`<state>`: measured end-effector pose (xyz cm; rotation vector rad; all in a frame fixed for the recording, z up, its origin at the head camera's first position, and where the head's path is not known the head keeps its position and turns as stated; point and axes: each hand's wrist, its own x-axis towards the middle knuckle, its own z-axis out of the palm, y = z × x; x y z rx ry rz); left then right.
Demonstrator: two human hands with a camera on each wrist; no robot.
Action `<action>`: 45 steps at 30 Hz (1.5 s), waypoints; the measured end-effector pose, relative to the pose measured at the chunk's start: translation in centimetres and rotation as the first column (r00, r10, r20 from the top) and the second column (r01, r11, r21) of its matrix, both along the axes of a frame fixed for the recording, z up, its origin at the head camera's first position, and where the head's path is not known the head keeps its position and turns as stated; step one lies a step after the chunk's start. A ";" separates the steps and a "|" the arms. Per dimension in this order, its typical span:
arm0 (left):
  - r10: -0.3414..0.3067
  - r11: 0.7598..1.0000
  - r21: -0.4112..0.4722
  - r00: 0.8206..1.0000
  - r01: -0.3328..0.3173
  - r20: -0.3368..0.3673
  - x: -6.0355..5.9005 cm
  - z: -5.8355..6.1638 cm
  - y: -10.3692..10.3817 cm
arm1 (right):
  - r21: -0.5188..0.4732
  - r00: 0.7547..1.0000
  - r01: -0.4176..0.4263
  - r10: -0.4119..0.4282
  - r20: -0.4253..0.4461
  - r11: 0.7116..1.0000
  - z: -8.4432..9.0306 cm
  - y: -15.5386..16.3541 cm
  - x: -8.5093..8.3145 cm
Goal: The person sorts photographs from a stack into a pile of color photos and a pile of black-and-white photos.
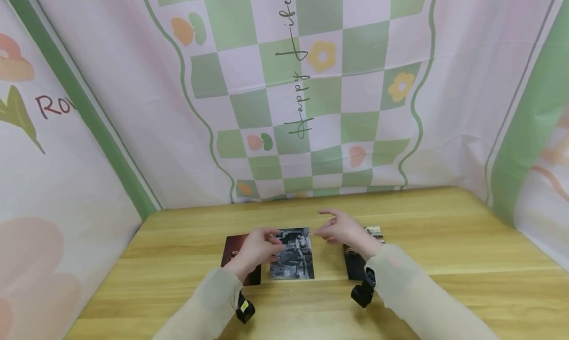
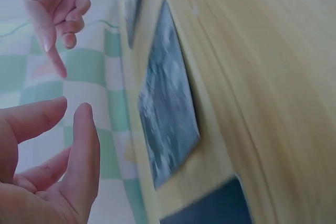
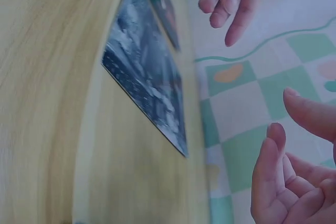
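Wooden table (image 1: 444, 241) low in frame, checked green-and-pink backdrop (image 1: 311, 83) filling the top.
Grey photo (image 1: 292, 254) lies flat at lower centre; left hand (image 1: 258, 250) and right hand (image 1: 344, 230) hover either side, fingers relaxed and apart, holding nothing.

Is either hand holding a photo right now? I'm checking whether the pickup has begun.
No: both the left hand and the right hand have loose, empty fingers above the middle photo, which lies flat on the table.

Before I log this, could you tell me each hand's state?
Left hand: open, holding nothing, above the photos.
Right hand: open, holding nothing.
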<state>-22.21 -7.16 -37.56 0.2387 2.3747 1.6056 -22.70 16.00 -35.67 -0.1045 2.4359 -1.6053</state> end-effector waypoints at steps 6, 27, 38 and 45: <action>-0.030 0.998 0.055 1.000 0.030 0.005 0.4 0.4 1.5 | -0.034 1.000 0.003 -0.003 -0.002 0.999 0.6 1.9 0.7; -0.076 0.979 0.194 0.996 0.067 0.040 1.6 -0.2 7.5 | -0.004 0.998 0.041 -0.041 -0.046 0.999 -0.1 8.4 2.8; -0.079 0.973 0.224 0.993 0.058 0.087 1.9 -1.1 9.5 | 0.039 0.997 0.075 -0.075 -0.023 0.996 -1.4 11.0 3.2; -0.068 0.972 0.230 0.994 0.048 0.080 1.9 -1.6 10.3 | 0.030 0.997 0.074 -0.074 -0.011 0.997 -2.0 11.7 3.2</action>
